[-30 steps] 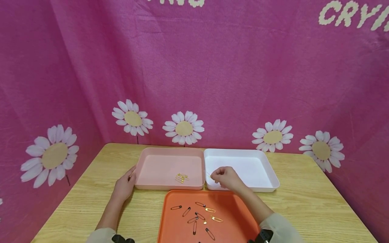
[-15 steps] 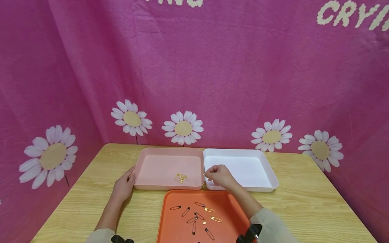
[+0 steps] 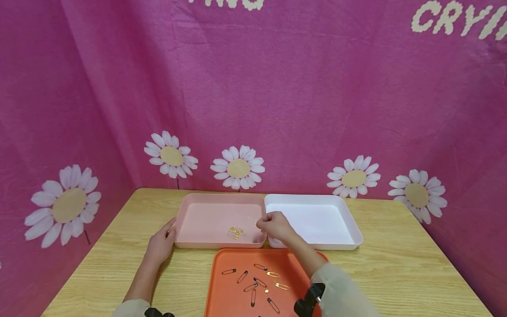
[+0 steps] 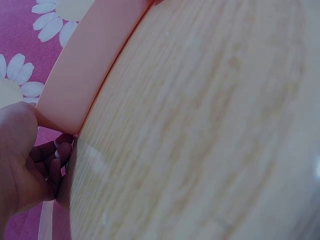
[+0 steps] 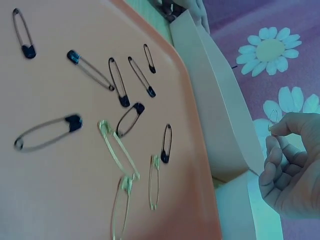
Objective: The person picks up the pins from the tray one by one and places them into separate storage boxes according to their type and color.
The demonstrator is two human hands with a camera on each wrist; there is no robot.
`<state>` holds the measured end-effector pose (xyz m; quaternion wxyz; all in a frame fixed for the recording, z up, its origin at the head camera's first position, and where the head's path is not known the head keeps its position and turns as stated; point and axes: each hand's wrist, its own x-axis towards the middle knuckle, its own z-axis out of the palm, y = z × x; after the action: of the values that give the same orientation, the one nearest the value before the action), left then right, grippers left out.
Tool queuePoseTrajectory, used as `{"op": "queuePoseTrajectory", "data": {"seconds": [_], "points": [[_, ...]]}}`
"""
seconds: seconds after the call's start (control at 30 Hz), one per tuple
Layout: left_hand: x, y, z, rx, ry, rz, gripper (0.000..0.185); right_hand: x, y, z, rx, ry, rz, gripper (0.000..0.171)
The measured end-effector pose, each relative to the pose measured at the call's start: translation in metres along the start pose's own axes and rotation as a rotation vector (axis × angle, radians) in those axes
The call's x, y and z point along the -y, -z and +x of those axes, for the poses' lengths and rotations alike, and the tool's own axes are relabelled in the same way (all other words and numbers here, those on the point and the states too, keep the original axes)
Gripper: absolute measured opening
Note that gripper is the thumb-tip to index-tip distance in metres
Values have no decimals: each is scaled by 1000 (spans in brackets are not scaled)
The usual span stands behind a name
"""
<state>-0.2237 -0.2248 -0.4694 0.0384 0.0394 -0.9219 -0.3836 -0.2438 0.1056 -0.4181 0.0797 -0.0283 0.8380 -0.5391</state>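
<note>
Pinching a small gold safety pin between thumb and forefinger, the right hand hangs over the seam where the pink tray meets the white tray, at the centre of the head view. The other fingers of this hand curl loosely under the pinch. In the right wrist view the pin stands near the right edge, its long axis close to upright, loop end up above the fingertips. From the pin, the pink tray's floor lies to the left in the head view, where a little cluster of gold pins rests. The left hand grips the pink tray's lower left corner, thumb over the rim. Lower in the frame, on the orange tray on the bench, black and gold pins lie scattered.
</note>
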Motion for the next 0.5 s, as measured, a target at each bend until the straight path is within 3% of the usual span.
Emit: {"op": "queuePoseTrajectory", "data": {"seconds": [0.5], "points": [[3, -1, 1, 20, 32, -5, 48, 9, -26, 12, -66, -19, -47, 12]]}}
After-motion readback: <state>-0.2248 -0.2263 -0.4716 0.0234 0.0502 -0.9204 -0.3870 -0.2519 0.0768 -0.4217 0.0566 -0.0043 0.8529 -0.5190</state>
